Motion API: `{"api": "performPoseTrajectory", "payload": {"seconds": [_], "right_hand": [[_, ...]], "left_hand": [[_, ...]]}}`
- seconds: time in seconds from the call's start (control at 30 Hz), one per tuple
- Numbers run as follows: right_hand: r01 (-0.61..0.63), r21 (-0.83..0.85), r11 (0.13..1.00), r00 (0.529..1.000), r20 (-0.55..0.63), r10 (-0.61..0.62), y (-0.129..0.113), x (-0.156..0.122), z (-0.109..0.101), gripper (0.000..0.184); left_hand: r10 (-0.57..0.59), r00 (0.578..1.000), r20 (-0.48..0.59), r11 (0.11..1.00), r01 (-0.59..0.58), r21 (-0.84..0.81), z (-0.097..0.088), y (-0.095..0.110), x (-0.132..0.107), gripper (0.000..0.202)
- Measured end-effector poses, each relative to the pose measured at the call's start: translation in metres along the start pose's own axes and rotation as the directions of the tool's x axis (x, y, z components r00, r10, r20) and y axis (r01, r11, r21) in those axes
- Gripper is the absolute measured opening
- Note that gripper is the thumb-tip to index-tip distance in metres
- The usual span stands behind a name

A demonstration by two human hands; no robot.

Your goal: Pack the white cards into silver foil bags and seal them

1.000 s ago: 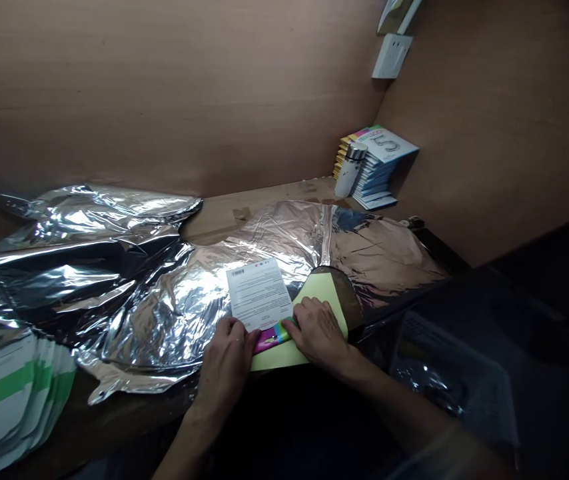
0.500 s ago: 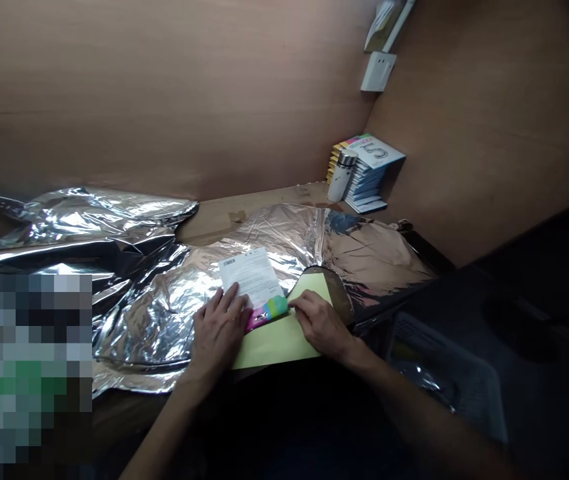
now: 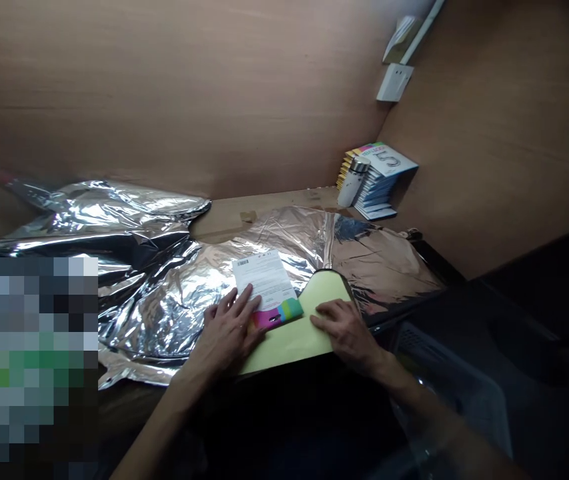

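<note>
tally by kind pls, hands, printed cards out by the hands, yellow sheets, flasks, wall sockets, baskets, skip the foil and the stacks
Hands: 2, left hand and right hand
Printed card: 1
Yellow sheet: 1 showing
Flask: 1
Wall socket: 1
Basket: 1, in dim light
Total: 7

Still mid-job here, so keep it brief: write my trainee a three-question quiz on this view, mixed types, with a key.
1. Which hand is spread over the white printed card?
2. True or false: the bottle is lying on the silver foil.
3. The sheet partly under the card is: (a) blue, (b) yellow, (c) red.

Key: 1. The left hand. 2. False; the bottle stands by the stack marked 5. 3. (b).
</note>
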State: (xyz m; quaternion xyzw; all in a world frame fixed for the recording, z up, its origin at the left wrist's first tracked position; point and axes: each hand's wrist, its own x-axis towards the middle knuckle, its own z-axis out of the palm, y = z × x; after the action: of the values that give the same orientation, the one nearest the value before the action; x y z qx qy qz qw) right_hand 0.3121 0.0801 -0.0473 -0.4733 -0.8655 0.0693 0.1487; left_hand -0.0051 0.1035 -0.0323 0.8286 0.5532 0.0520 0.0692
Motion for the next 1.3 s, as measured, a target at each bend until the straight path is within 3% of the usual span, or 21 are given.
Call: {"api": "performPoseTrajectory", "payload": {"seconds": [0.13,0.33,0.43,0.63,0.77,0.93,1.03,1.17,1.3], "right_hand": [[-0.060,-0.002,0.998,0.998,-0.021,0.060,0.006,0.002,-0.014,0.039],[0.035,0.166,0.986,0.999,-0.013,-0.033,-0.051,0.023,-0.005,0.035],[0.034,0.156,0.987,0.999,0.031,-0.039,-0.065,0.025,0.005,0.029],[0.001,0.296,0.955,1.000,0.024,-0.009,-0.059,0.025,0.002,0.034],[0.004,0.158,0.987,0.998,0.057,-0.013,-0.061,0.035,0.005,0.016],[0.024,0.020,1.000,0.992,0.121,-0.026,-0.062,0.038,0.012,0.012],[-0.015,0.208,0.978,0.994,0.113,-0.009,-0.057,0.038,0.004,0.010],[-0.150,0.534,0.832,0.988,0.111,0.108,-0.049,0.053,-0.017,0.012],[-0.145,0.490,0.860,0.983,0.172,0.067,-0.047,0.085,-0.022,0.012]], "left_hand": [[0.004,0.999,-0.052,1.000,-0.002,0.031,0.005,0.003,-0.004,0.059],[0.028,0.989,-0.144,0.997,-0.018,0.070,0.014,0.004,-0.005,0.059],[0.030,0.985,-0.167,0.998,-0.019,0.068,0.016,0.003,-0.007,0.058],[0.036,0.981,-0.190,0.998,-0.026,0.054,0.018,0.001,-0.007,0.056],[0.038,0.979,-0.200,0.998,-0.030,0.046,0.017,0.002,-0.007,0.057],[0.035,0.980,-0.197,0.998,-0.025,0.053,0.016,0.002,-0.007,0.057],[0.032,0.979,-0.202,0.999,-0.023,0.047,0.017,0.002,-0.008,0.057],[0.038,0.978,-0.207,0.999,-0.032,0.032,0.018,0.001,-0.008,0.058],[0.036,0.974,-0.222,0.999,-0.031,0.027,0.018,0.001,-0.008,0.057]]}}
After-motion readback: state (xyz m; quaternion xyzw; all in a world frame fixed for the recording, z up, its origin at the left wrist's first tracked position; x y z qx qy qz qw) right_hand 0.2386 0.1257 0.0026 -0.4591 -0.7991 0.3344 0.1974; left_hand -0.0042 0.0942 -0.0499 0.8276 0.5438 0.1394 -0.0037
